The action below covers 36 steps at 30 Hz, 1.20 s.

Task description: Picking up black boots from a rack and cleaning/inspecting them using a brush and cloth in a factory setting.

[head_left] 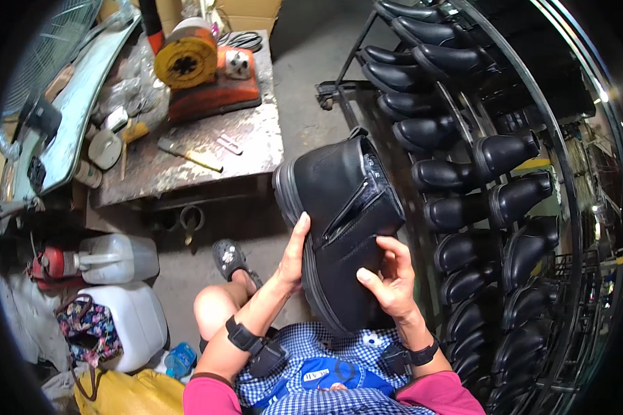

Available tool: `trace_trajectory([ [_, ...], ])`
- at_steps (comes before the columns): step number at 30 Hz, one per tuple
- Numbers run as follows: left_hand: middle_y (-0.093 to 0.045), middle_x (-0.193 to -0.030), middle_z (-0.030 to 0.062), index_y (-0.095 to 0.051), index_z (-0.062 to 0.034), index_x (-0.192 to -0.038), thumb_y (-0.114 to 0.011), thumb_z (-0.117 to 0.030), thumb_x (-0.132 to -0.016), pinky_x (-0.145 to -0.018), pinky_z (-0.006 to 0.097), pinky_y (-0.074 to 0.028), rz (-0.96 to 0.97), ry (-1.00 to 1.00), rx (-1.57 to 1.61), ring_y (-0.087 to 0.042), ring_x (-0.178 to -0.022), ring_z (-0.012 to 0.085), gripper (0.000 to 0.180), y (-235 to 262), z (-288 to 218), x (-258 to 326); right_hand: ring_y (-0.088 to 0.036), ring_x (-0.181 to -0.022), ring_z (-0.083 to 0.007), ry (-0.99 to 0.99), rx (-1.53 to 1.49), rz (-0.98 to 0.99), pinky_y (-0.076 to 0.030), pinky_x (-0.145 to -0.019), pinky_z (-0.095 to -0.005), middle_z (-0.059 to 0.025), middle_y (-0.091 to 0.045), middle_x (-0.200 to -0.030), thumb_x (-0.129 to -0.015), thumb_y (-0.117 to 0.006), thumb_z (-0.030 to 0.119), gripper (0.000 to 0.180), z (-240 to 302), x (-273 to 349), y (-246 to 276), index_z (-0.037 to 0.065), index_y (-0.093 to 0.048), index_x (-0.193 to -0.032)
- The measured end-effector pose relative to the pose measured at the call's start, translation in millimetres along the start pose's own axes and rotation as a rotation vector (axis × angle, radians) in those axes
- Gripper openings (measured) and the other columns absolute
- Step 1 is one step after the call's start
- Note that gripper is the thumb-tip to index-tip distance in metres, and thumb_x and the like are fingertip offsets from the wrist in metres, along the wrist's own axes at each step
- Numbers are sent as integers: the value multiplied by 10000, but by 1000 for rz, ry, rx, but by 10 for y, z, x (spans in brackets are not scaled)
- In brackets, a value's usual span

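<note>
A black ankle boot (339, 228) is held over my lap, tilted on its side, with its opening at the far end and its toe near me. A zip runs along the side that faces up, partly open. My left hand (294, 256) grips the boot by its thick sole on the left, the fingers mostly hidden beneath. My right hand (392, 278) is on the opposite side of the boot, fingers curled at the upper's edge and thumb over the leather. The boot covers part of what the right fingers touch.
A wheeled rack (484, 90) on the right carries rows of black boots. At left stands a worn workbench (256, 142) with an orange machine (214, 97) and a yellow-handled brush (190, 153). White plastic jugs (135, 325) and a yellow bag (135, 395) sit on the floor.
</note>
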<state>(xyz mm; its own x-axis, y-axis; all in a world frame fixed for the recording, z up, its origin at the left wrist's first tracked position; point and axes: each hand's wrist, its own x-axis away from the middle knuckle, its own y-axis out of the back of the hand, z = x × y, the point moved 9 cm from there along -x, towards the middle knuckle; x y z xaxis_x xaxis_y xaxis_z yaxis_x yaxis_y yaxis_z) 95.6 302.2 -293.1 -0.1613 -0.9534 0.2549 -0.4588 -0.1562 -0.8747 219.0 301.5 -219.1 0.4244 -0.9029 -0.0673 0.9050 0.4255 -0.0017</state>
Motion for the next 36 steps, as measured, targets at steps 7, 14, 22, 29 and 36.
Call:
trace_trajectory([
  [7, -507, -1226, 183, -388, 23, -1290, -325, -579, -892, -944, 355, -431, -38, -98, -32, -547, -1065, 257, 725, 359, -128, 48, -554, -935, -223, 270, 685, -128, -451, -767, -303, -127, -577, -1029, -719, -701, 56, 312, 425, -118, -277, 15, -596, -1010],
  [14, -489, -1215, 182, -201, 14, -1357, -441, -509, -884, -923, 328, -406, -338, -390, -562, -512, -1076, 257, 745, 764, -243, 132, -442, -526, -46, -148, 525, -107, -357, -480, -204, 17, -529, -604, -763, -703, 152, 179, -181, -305, -607, 7, -631, -837],
  [22, -394, -1274, 213, 91, -49, -1395, -551, -450, -848, -956, 350, -354, -425, -550, -741, -436, -1149, 288, 934, 644, -394, 299, -410, -500, 10, -303, 252, -190, -306, -428, -176, 58, -503, -536, -801, -681, 175, 185, -431, -269, -589, -2, -641, -763],
  [29, -356, -1294, 247, 80, -58, -1395, -630, -463, -785, -936, 382, -380, -521, -640, -942, -452, -1139, 329, 1020, 526, -498, 403, -448, -456, -11, -201, 349, -218, -313, -392, -177, 3, -569, -548, -811, -675, 172, 200, -466, -331, -487, -6, -618, -739],
  [36, -350, -1288, 275, 38, -74, -1401, -690, -421, -741, -923, 419, -399, -597, -754, -1189, -466, -1116, 388, 1042, 483, -581, 463, -430, -375, -38, -571, -107, -144, -344, -349, -173, 11, -531, -522, -825, -662, 231, 234, -920, -179, -572, 31, -593, -727],
])
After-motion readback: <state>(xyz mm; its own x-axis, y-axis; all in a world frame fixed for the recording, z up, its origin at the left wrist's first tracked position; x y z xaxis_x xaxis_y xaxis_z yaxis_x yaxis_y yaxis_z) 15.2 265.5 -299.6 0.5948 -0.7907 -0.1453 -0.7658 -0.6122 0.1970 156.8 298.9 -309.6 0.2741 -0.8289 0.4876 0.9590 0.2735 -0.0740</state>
